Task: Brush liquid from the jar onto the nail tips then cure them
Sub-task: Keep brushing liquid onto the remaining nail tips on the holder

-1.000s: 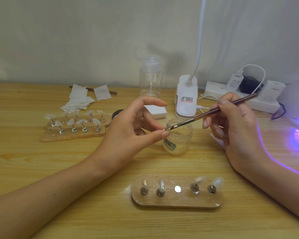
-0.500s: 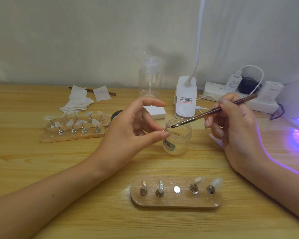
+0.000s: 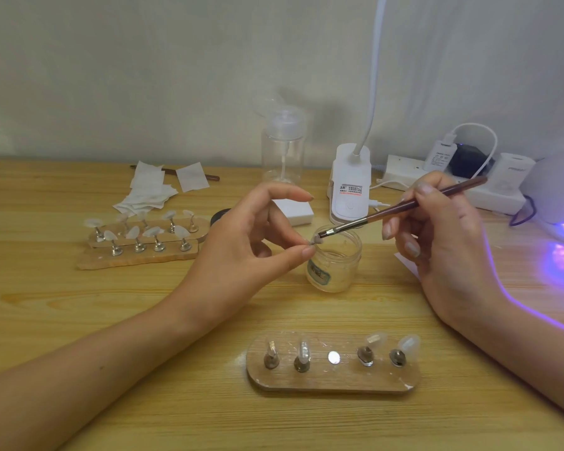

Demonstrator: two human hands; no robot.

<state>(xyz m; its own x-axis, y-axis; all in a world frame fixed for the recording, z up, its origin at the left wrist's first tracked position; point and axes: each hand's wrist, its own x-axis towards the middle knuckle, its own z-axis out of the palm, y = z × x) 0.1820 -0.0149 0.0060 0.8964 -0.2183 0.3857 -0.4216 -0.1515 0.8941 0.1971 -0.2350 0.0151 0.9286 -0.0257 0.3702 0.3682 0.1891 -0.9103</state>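
Brown-handled brush (image 3: pixel 388 212), gripped by the right hand (image 3: pixel 443 252) at 2 o'clock of the jar (image 3: pixel 336 268), touches a nail tip (image 3: pixel 315 239) — the left hand (image 3: pixel 241 255) pinches this tip over the jar's 10 o'clock rim

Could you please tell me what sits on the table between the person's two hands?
In the head view, the open jar stands between the left hand and the right hand, under the brush tip.
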